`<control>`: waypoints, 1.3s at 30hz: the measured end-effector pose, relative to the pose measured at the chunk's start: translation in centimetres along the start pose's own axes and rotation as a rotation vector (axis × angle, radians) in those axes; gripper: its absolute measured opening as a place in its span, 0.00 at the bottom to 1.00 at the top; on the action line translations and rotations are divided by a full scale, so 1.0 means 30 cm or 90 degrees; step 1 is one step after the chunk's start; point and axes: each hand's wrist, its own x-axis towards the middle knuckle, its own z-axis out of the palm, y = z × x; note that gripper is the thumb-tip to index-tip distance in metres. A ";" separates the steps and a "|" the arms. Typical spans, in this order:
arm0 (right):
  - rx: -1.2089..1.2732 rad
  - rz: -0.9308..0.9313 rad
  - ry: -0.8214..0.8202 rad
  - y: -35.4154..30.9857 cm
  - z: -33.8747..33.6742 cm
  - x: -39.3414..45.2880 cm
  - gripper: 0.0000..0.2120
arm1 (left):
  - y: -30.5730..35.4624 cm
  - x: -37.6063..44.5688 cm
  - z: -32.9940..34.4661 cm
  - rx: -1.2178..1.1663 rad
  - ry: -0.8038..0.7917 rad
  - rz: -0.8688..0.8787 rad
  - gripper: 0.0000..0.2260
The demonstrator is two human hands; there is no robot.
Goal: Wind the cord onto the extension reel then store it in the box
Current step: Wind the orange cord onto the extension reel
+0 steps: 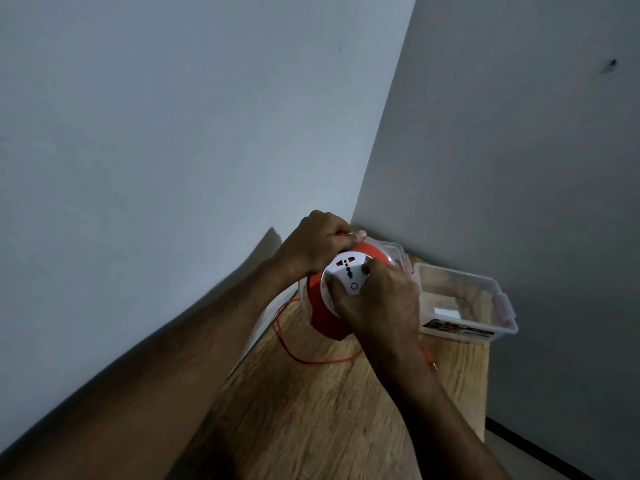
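An orange extension reel point(323, 315) with a white socket face point(346, 271) is held tilted above the wooden table point(311, 410). My left hand point(317, 245) grips the reel's handle at its top. My right hand point(381, 303) is closed on the white centre disc. A thin orange cord point(301, 358) loops loose on the table below the reel, and its plug end point(431, 362) lies to the right of my right forearm. A clear plastic box point(464, 303) stands open at the table's far right corner.
A clear lid or second container point(394, 251) sits behind the reel against the wall corner. Walls close the table on the left and back. The table's right edge drops to the floor point(519, 455).
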 end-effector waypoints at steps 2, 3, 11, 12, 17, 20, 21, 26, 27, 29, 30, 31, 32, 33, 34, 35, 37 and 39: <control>-0.046 -0.053 0.018 -0.002 -0.022 -0.014 0.26 | -0.011 -0.001 -0.009 0.007 0.008 -0.003 0.24; -0.067 -0.113 0.049 0.006 -0.034 -0.021 0.24 | -0.017 -0.001 -0.016 0.010 0.012 -0.005 0.24; -0.292 -0.334 -0.172 0.058 -0.061 -0.008 0.39 | -0.006 -0.006 -0.012 0.001 0.011 -0.001 0.26; -0.297 -0.327 -0.180 0.058 -0.060 -0.006 0.39 | -0.007 -0.006 -0.007 0.007 0.010 -0.004 0.27; -0.270 -0.323 -0.165 0.064 -0.051 0.002 0.37 | -0.005 -0.004 -0.002 0.016 0.004 -0.001 0.24; -0.223 -0.338 -0.133 0.078 -0.044 0.012 0.36 | 0.006 -0.007 -0.002 0.011 -0.003 0.009 0.21; -0.198 -0.333 -0.111 0.083 -0.041 0.014 0.36 | 0.007 -0.005 -0.002 0.014 -0.003 0.007 0.21; -0.108 -0.169 -0.001 0.053 -0.012 0.002 0.31 | 0.004 0.000 -0.007 0.011 -0.005 -0.006 0.24; -0.071 -0.119 0.003 0.039 -0.007 -0.002 0.31 | 0.006 0.001 -0.005 0.014 -0.004 -0.007 0.24; -0.005 -0.035 -0.004 0.017 0.001 -0.005 0.30 | 0.011 0.005 -0.002 0.024 -0.002 0.002 0.22; 0.012 -0.014 -0.006 0.010 0.004 -0.006 0.30 | 0.013 0.007 -0.002 0.032 -0.007 0.011 0.21; 0.015 -0.008 -0.007 0.005 0.005 -0.010 0.30 | 0.010 0.010 -0.003 0.041 -0.015 0.015 0.20; 0.008 -0.015 -0.005 0.002 0.002 -0.018 0.30 | 0.006 0.009 -0.006 0.047 -0.018 0.017 0.21; -0.010 -0.040 0.005 0.000 -0.006 -0.027 0.29 | -0.002 0.005 -0.009 0.045 -0.017 0.011 0.21; -0.036 -0.081 0.021 0.001 -0.017 -0.038 0.28 | -0.008 0.000 -0.013 0.038 -0.010 0.004 0.21; -0.064 -0.132 0.038 0.005 -0.030 -0.047 0.27 | -0.014 -0.002 -0.020 0.028 -0.002 -0.003 0.21; -0.120 -0.249 0.031 0.026 -0.050 -0.053 0.27 | -0.019 0.000 -0.031 0.016 -0.003 -0.011 0.23; -0.197 -0.320 -0.075 0.045 -0.057 -0.041 0.34 | -0.015 0.006 -0.035 0.018 -0.018 -0.008 0.26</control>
